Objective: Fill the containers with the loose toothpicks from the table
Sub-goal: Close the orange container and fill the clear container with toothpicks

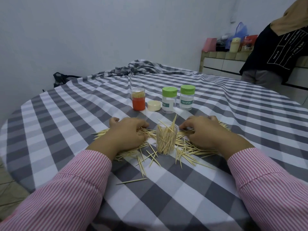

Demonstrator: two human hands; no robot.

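Mid-gather: left hand and right hand, fingers curled onto the loose toothpicks flanking the open clear container, bunching before lifting and dropping upright.

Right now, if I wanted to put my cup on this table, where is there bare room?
Bare cloth lies left of the orange container, and behind the two green-lidded jars up to the bunched cloth. It is crowded around the open clear container, where loose toothpicks lie under both the left hand and right hand.
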